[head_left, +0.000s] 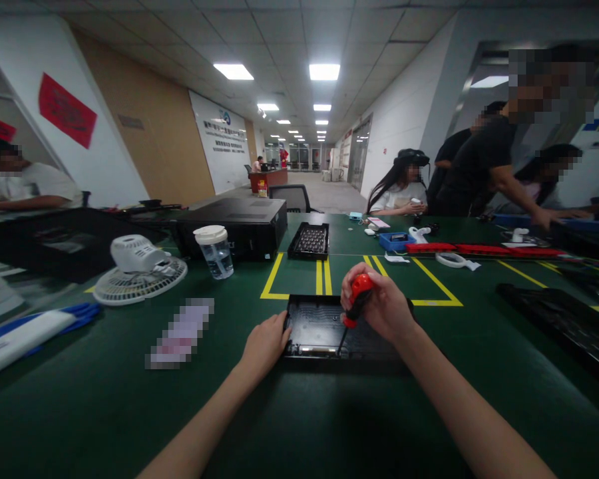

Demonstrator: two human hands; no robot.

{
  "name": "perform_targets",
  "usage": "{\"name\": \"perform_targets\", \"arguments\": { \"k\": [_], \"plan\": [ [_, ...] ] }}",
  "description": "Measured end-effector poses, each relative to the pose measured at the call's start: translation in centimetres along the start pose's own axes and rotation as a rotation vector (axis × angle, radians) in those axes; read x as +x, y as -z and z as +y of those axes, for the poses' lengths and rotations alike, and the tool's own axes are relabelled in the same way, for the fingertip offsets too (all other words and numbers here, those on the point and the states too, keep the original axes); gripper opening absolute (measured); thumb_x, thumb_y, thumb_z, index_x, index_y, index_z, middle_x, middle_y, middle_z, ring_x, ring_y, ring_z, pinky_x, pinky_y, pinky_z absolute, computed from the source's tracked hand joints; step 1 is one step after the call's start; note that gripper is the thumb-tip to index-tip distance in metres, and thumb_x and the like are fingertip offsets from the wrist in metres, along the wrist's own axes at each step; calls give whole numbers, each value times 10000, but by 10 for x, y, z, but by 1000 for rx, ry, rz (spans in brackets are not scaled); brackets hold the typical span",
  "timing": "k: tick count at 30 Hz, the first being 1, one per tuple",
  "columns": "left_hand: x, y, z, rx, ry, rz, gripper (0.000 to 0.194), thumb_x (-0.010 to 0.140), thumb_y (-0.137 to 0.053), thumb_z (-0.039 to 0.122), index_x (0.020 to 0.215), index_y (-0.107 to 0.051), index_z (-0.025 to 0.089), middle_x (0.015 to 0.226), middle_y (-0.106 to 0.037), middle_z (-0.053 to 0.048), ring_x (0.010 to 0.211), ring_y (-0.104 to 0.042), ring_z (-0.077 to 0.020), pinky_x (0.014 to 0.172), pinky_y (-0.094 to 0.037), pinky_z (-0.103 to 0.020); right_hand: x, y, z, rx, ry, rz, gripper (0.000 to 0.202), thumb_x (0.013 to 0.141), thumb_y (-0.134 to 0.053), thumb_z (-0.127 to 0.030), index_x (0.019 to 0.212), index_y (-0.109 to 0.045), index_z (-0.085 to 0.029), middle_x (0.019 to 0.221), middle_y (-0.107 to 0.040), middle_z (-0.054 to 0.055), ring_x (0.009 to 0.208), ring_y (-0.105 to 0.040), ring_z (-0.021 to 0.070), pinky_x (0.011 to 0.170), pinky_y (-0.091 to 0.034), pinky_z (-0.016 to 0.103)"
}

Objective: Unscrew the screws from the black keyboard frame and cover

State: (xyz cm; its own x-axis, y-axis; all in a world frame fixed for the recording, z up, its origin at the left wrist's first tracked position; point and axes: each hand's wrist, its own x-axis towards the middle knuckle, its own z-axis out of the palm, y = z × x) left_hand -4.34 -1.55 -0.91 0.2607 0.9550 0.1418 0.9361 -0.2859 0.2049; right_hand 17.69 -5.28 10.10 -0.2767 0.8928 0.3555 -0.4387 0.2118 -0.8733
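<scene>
Forearms (pixel 212 416) angle inward — right hand (pixel 379 303) wrapped round a screwdriver (pixel 362 289), left hand (pixel 265 342) loosely closed on a black tray (pixel 312 329).

A shallow black plastic casing (pixel 307 327), rectangular with raised rims, lies open side up on the green tabletop (pixel 219 419), a pale strip (pixel 319 350) near its near edge; the red-and-black screwdriver (pixel 361 291) leans handle up, its dark shaft angled down into the casing by the strip
</scene>
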Motion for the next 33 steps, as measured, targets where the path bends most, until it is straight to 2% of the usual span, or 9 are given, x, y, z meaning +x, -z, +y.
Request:
{"name": "perform_targets", "arguments": {
  "k": [15,24,33],
  "plan": [
    [-1,0,-1,-4,-14,10,424,868,-372,344,1256,-420,181,1182,-562,-107,1043,-552,-198,863,-420,-291,0,1,1,47,-23,-63,171,815,-352,-270,934,-460,-211,754,-549,25,633,-530,160,600,-431,305],
    [0,2,0,11,-18,3,424,868,-370,340,1252,-425,170,1154,-576,-108,1034,-555,-196,856,-426,-289,1,2,2,76,25,-109,164,821,-376,-218,924,-501,-189,746,-558,22,617,-532,136,629,-424,292],
    [1,-3,-3,4,-20,18,425,865,-371,343,1251,-425,174,1154,-577,-102,1015,-563,-195,843,-435,-291,1,6,4,18,8,-138,146,815,-462,-217,913,-560,-170,834,-571,38,697,-567,140,675,-450,293]
  ]
}}
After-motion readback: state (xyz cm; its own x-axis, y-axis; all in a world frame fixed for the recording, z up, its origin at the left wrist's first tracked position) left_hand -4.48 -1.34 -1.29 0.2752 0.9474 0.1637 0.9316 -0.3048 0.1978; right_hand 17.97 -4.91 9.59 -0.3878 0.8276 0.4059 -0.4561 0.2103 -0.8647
